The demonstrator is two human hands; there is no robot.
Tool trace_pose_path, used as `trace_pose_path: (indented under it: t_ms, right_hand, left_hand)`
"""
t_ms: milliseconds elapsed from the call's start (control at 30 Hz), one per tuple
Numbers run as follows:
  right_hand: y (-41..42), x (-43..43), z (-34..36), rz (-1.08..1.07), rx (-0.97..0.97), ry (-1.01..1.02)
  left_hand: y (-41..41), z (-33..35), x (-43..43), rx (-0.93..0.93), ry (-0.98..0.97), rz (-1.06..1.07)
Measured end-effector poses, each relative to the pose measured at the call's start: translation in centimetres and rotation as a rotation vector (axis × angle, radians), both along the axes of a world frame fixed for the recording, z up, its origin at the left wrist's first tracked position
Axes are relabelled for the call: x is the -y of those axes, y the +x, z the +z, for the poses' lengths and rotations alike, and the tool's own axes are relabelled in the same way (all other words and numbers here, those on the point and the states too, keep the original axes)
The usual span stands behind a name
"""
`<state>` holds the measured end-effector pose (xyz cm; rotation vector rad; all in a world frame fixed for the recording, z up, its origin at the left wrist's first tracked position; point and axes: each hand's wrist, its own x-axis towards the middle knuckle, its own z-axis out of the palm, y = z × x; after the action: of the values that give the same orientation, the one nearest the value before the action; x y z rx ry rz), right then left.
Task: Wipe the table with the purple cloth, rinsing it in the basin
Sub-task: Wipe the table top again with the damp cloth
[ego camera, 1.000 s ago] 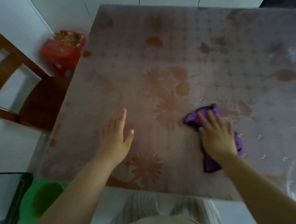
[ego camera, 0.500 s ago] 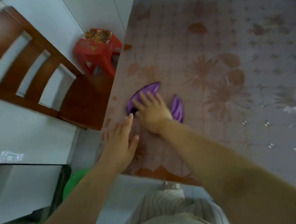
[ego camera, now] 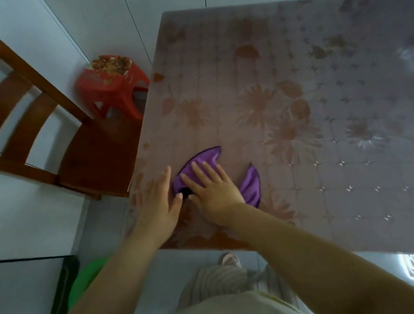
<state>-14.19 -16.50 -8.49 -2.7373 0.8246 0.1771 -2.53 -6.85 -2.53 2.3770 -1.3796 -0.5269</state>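
Observation:
The purple cloth (ego camera: 202,161) lies flat on the table (ego camera: 294,77), which has a floral cover, near its front left corner. My right hand (ego camera: 210,192) presses down on the cloth with straight, spread fingers; purple fabric shows above the fingers and to the right of the wrist. My left hand (ego camera: 158,202) lies flat on the table just left of the cloth, fingers straight, its thumb close to the right hand. A green basin (ego camera: 86,280) sits on the floor below the table's left corner, partly hidden by my left forearm.
A wooden chair (ego camera: 47,136) stands at the table's left side. A red plastic stool (ego camera: 113,85) sits on the floor beyond it. A dark object (ego camera: 61,284) lies beside the basin. The floor is pale tile.
My right hand has swept the cloth from the table's middle to its front left corner, beside my left hand. The left hand stayed flat on the table.

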Motion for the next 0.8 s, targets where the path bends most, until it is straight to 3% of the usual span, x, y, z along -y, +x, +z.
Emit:
trace_pose_path:
  t_ms: [133, 233, 300, 433, 500, 567, 700, 733, 800]
  right_hand:
    - [0.6, -6.2, 0.6, 0.231, 0.03, 0.086]
    - [-3.1, -5.6, 0.7, 0.241, 0.048, 0.112]
    - [-8.0, -3.2, 0.4, 0.096, 0.049, 0.044]
    - [-19.5, 3.1, 0.5, -0.57, -0.048, -0.059]
    - [-19.6, 4.1, 0.8, -0.765, -0.118, -0.045]
    - [-15.3, 3.2, 0.8, -0.698, -0.111, -0.043]
    - [-3.7, -3.2, 1.7, -0.135, -0.07, 0.038]
    - [-1.5, -5.0, 1.3, -0.093, -0.101, -0.083]
    - [0.9, -7.1, 1.8, -0.205, -0.133, -0.253]
  left_hand:
    - [-0.3, -0.3, 0.0, -0.018, -0.025, -0.003]
    - [-1.3, -0.4, 0.9, -0.092, -0.017, -0.06]
    - [-1.8, -0.6, 1.6, -0.115, -0.02, -0.113]
    - [-2.5, -1.1, 2.2, -0.138, -0.005, -0.164]
    - [-2.9, -1.1, 2.0, -0.16, 0.003, -0.153]
    - [-3.4, -0.7, 1.6, -0.186, -0.008, -0.162]
    - [-4.0, 0.4, 0.4, -0.152, -0.044, -0.187]
    - [-3.8, 0.6, 0.2, -0.15, -0.047, -0.163]
    - [-3.2, 0.8, -0.2, -0.147, -0.053, -0.107]
